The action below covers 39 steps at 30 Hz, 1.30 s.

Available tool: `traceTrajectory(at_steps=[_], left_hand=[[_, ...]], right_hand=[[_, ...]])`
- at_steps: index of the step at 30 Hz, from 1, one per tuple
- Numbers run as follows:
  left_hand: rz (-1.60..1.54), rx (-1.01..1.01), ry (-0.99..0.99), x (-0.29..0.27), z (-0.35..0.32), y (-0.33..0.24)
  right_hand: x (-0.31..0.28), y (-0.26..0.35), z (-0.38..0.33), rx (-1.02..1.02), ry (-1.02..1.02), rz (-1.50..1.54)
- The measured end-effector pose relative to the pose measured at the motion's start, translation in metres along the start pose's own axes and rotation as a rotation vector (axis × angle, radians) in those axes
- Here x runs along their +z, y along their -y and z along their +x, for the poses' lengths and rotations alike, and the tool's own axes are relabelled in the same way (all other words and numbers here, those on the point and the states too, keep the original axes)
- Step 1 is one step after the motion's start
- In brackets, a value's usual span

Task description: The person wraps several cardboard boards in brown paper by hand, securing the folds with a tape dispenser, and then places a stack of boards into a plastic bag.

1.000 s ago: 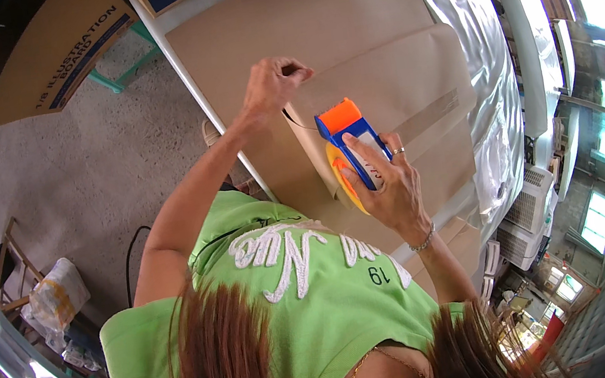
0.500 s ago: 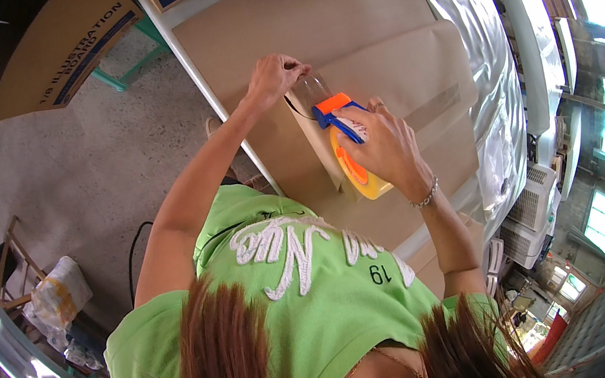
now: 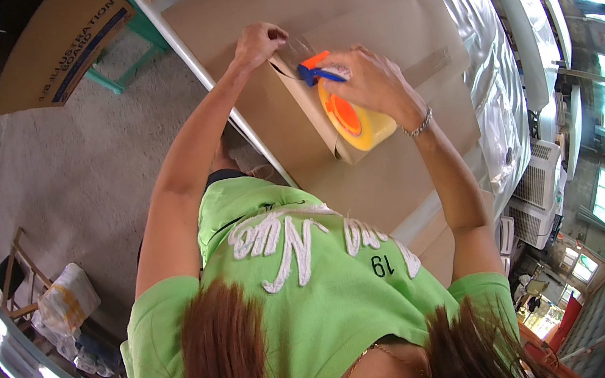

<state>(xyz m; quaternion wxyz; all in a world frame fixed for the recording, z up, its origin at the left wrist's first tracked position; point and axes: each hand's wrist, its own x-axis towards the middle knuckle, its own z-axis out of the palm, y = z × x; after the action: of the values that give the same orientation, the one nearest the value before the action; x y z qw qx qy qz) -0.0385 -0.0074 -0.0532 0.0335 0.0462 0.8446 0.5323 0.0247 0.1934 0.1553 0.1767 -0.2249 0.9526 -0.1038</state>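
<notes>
A: Grey carpeted floor (image 3: 80, 180) fills the left of the frame; a long white-edged table (image 3: 180, 44) runs from top centre toward lower right, with silver sheeting (image 3: 483, 50) along its far side. What is on it?

B: A parcel wrapped in brown paper (image 3: 404, 30) lies across the upper middle. A flat cardboard box (image 3: 47, 47) leans at upper left.

A: Hands?

B: Left hand (image 3: 259, 42), top centre, fingers pinched together on the loose end of clear tape (image 3: 293, 51) at the parcel's folded corner. Right hand (image 3: 372, 80), just right of it, fingers wrapped tight round a tape dispenser (image 3: 342, 111), orange and blue with a yellow roll, pressed against the paper edge. A bracelet shows at that wrist.

A: How far along?

B: Judging by the frame: paper is already folded over the parcel, and one darker tape strip (image 3: 431, 65) seems stuck down at right of the hands. The corner seam under the hands looks only begun, tape stretched but not pressed flat. I cannot tell how the far edges stand.

A: Anything else?

B: A wooden chair frame (image 3: 13, 281) and a plastic bag (image 3: 65, 300) at lower left; air-conditioner units (image 3: 539, 188) at right.
</notes>
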Motion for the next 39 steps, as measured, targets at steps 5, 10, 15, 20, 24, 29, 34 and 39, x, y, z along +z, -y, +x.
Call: traceTrajectory(at_steps=[5,10,15,20,24,29,34,39], left_hand=[[-0.365,-0.191,-0.699,0.064,-0.084,-0.063],[-0.286,-0.172,-0.605,0.146,-0.142,-0.102],[-0.415,-0.223,-0.656,0.158,-0.135,-0.110],[-0.449,-0.200,-0.681,0.162,-0.132,-0.112],[-0.446,-0.195,-0.710,0.163,-0.132,-0.110],[-0.436,-0.194,-0.728,0.164,-0.130,-0.111],[-0.437,-0.185,-0.737,0.164,-0.132,-0.111],[-0.458,-0.166,-0.754,0.166,-0.130,-0.109]], right_hand=[[-0.001,-0.007,-0.001,0.047,0.091,0.031],[0.005,-0.016,0.008,-0.060,0.105,0.043],[0.002,-0.025,0.022,-0.127,0.240,0.068],[-0.002,-0.033,0.031,-0.125,0.338,0.188],[-0.001,-0.028,0.031,-0.091,0.331,0.135],[-0.006,-0.029,0.035,-0.123,0.396,0.110],[-0.006,-0.025,0.020,-0.100,0.380,0.087],[-0.006,-0.030,-0.001,-0.051,0.381,0.110]])
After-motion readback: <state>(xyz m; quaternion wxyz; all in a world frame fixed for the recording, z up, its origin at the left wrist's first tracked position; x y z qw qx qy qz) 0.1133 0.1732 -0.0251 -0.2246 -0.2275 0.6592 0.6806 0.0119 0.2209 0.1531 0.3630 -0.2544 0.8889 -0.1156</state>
